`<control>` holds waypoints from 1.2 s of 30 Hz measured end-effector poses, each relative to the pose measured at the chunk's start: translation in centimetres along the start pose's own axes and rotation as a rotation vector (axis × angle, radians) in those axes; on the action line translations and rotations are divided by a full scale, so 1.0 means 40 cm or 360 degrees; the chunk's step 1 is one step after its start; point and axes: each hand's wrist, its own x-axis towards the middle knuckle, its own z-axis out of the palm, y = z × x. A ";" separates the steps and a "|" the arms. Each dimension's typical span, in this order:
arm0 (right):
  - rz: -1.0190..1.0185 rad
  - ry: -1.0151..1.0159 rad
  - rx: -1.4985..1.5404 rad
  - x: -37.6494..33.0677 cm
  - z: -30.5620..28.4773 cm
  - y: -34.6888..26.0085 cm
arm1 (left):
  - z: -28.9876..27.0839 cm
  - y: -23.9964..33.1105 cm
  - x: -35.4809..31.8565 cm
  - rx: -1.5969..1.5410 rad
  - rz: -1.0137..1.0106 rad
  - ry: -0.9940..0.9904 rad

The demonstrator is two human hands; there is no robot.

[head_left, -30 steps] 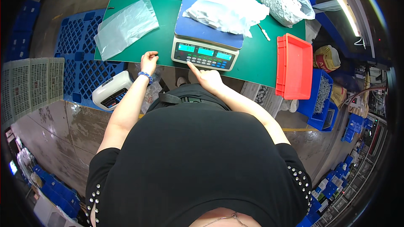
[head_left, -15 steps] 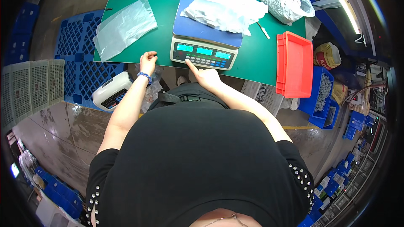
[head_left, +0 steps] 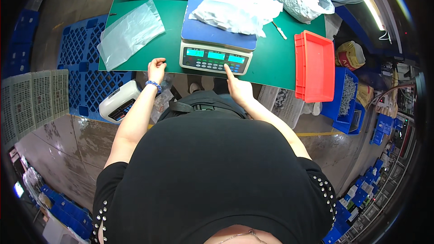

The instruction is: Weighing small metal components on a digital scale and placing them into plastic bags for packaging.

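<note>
- Two hands are working at the front edge of the green table, and a counting scale is standing between them, close to the person's body.
- Right hand is reaching up to the keypad of the scale; the index finger is pointing straight and its tip is touching the keys just under the right display, while the other fingers are curling in, so the hand is nearly closed and is holding nothing.
- Left hand is resting on the table edge, just left of the scale but apart from it; its fingers are folding loosely onto the mat, and I cannot see any object inside it. A blue bead bracelet is sitting on that wrist.
- Pressing well here is, in my judgement, asking for a light and short push with only the fingertip — one key at a time — because the keys are lying close together.
- It is also better that the wrist is not leaning on the blue platform, since a clear bag of small parts is lying on it and any extra weight would be changing the reading.
- The left hand is staying off the scale, which is helping for the same reason.
- Around them, an empty clear bag is lying flat at the left, a red bin is standing at the right edge, and a bigger bag of pale parts is sitting behind — none of them touching the scale.
</note>
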 end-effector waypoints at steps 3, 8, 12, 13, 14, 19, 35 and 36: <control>0.0048 -0.0010 -0.0040 -0.002 0.005 0.007 | 0.000 0.004 -0.001 0.0020 -0.0009 0.0000; 0.0009 0.0096 -0.0067 -0.001 0.016 0.012 | 0.000 0.000 0.002 0.0008 -0.0012 -0.0010; 0.0084 -0.0194 -0.0255 0.006 0.000 0.005 | 0.002 -0.009 0.004 -0.0026 0.0002 -0.0007; 0.0107 -0.0232 -0.0294 0.009 -0.008 0.001 | 0.004 -0.012 0.005 -0.0005 -0.0023 -0.0009; 0.0093 -0.0227 -0.0271 0.011 -0.018 -0.004 | 0.004 -0.015 0.007 -0.0017 -0.0020 -0.0011; -0.0062 -0.0090 0.0194 -0.003 -0.059 -0.030 | 0.005 -0.027 0.011 -0.0021 0.0023 -0.0006; -0.0137 -0.0308 0.0508 -0.033 0.003 -0.016 | 0.001 -0.012 0.003 -0.0015 0.0005 -0.0025; -0.0128 -0.0320 0.0514 -0.033 0.005 -0.016 | 0.000 -0.011 0.002 -0.0043 -0.0003 -0.0025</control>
